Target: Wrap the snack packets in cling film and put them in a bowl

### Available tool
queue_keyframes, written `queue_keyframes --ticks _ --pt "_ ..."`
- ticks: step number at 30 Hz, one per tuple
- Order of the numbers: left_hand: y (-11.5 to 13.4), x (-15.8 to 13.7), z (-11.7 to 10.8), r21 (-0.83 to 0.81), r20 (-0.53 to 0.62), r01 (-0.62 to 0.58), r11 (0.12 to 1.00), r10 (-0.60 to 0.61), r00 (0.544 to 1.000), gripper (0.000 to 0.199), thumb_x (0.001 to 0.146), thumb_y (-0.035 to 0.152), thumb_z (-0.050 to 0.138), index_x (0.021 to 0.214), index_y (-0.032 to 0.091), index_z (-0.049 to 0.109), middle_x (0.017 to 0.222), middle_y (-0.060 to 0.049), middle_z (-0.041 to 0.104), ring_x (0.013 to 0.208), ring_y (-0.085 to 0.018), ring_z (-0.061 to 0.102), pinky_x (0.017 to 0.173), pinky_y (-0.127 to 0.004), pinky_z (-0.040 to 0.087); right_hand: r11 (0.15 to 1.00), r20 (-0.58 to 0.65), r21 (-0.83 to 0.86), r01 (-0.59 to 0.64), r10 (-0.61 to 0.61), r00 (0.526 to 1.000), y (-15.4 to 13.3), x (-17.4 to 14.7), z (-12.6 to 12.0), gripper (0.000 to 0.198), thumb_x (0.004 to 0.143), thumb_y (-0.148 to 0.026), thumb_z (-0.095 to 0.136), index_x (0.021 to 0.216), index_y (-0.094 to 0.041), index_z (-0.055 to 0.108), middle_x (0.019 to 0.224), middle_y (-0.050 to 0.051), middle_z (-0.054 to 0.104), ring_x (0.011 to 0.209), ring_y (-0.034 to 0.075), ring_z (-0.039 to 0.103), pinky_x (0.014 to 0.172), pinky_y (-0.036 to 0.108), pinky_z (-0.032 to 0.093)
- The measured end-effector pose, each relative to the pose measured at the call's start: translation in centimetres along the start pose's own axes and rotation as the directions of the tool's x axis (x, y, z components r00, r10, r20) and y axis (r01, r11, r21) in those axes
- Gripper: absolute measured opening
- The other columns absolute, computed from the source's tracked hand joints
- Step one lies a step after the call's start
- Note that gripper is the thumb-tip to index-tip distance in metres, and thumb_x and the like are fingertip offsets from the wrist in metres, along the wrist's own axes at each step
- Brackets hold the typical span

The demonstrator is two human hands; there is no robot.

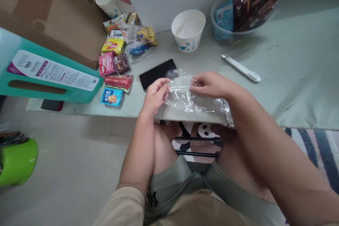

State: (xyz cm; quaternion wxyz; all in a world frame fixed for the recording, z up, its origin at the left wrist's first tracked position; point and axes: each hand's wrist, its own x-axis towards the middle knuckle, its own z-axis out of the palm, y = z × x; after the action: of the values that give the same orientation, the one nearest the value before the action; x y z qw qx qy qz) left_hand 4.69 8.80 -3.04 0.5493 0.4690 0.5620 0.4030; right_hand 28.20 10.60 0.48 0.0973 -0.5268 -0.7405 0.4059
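Observation:
A clear plastic zip bag lies at the near edge of the pale green table. My left hand pinches its left top edge. At the bag's right top edge, my right hand grips the same strip. Both hands hold the bag's mouth between fingers and thumb. A black phone lies face up just beyond my left hand, partly under the bag.
Several snack packets lie at the left. A white paper bowl, a paper cup, a clear tub of packets and a white utility knife stand farther back. A cardboard box and teal stool flank the left.

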Motion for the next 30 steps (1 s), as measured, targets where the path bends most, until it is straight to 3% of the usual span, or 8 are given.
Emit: queue_keyframes --ticks 4,8,11,13,16,20,24,30 --pt "-0.5 1.3 -0.8 0.065 -0.048 -0.110 0.992 0.113 0.992 0.017 0.084 0.022 0.070 0.101 0.023 0.071 0.077 0.001 0.070 0.044 -0.005 0.040 0.042 -0.021 0.029 0.994 -0.086 0.113 -0.007 0.017 0.996 0.6 -0.6 -0.4 0.014 0.089 -0.030 0.060 0.080 -0.020 0.065 0.059 -0.002 0.050 0.058 0.013 0.044 0.061 0.030 0.033" --pt "0.2 1.6 -1.0 -0.182 -0.112 -0.135 0.974 0.115 0.987 0.038 0.085 0.052 0.074 0.112 0.025 0.066 0.098 -0.003 0.076 0.061 -0.010 0.059 0.054 -0.025 0.044 0.956 -0.310 0.289 0.052 0.042 0.950 1.0 -0.8 0.1 0.014 0.091 -0.033 0.062 0.083 -0.021 0.062 0.059 -0.003 0.046 0.056 0.013 0.044 0.060 0.030 0.035" --pt "0.9 0.7 0.6 -0.352 0.087 -0.011 0.936 0.045 0.995 0.061 0.081 0.074 0.066 0.115 0.023 0.065 0.123 -0.010 0.074 0.104 -0.021 0.072 0.081 -0.033 0.058 0.877 -0.502 0.464 0.126 0.143 0.853 0.8 -0.5 0.7 0.014 0.094 -0.034 0.059 0.085 -0.023 0.058 0.061 -0.003 0.046 0.053 0.013 0.047 0.056 0.030 0.037" --pt "1.1 0.1 2.4 -0.378 0.253 0.113 0.919 -0.015 0.967 0.066 0.075 0.070 0.074 0.119 0.022 0.065 0.130 -0.013 0.072 0.114 -0.026 0.072 0.090 -0.037 0.059 0.845 -0.552 0.511 0.156 0.183 0.813 0.6 -0.3 1.1 0.014 0.093 -0.032 0.059 0.083 -0.024 0.055 0.060 -0.003 0.047 0.051 0.014 0.050 0.054 0.029 0.038" --pt "1.0 0.0 5.1 -0.288 0.310 0.210 0.934 -0.117 0.943 0.045 0.078 0.038 0.078 0.117 0.020 0.064 0.115 -0.011 0.078 0.098 -0.023 0.076 0.087 -0.037 0.060 0.850 -0.559 0.500 0.164 0.172 0.811 0.8 -0.3 1.3 0.014 0.092 -0.030 0.061 0.080 -0.024 0.056 0.059 -0.003 0.048 0.052 0.014 0.052 0.054 0.029 0.039" --pt "1.1 1.3 6.8 -0.076 0.168 0.147 0.986 -0.133 0.977 0.021 0.082 0.008 0.057 0.098 0.016 0.067 0.092 -0.005 0.079 0.073 -0.014 0.074 0.073 -0.028 0.058 0.896 -0.603 0.422 0.140 0.162 0.781 1.9 -1.3 1.0 0.016 0.091 -0.030 0.064 0.077 -0.022 0.061 0.057 -0.003 0.048 0.051 0.013 0.048 0.053 0.029 0.037" --pt "1.9 2.1 6.7 -0.048 0.158 0.128 0.991 -0.119 0.980 0.020 0.089 0.013 0.051 0.099 0.018 0.067 0.074 0.000 0.074 0.057 -0.011 0.068 0.057 -0.023 0.052 0.877 -0.639 0.461 0.135 0.223 0.736 3.3 -2.4 0.8 0.011 0.092 -0.031 0.065 0.085 -0.022 0.065 0.058 -0.004 0.052 0.047 0.012 0.049 0.050 0.029 0.040" --pt "1.9 2.3 6.2 -0.005 0.354 0.100 0.995 -0.092 0.931 0.045 0.090 0.028 0.066 0.134 0.030 0.057 0.067 0.004 0.070 0.045 -0.011 0.061 0.046 -0.022 0.044 0.821 -0.512 0.560 0.115 0.233 0.827 4.2 -2.7 1.0 0.013 0.092 -0.032 0.065 0.100 -0.023 0.070 0.064 -0.002 0.062 0.045 0.012 0.056 0.046 0.028 0.047"
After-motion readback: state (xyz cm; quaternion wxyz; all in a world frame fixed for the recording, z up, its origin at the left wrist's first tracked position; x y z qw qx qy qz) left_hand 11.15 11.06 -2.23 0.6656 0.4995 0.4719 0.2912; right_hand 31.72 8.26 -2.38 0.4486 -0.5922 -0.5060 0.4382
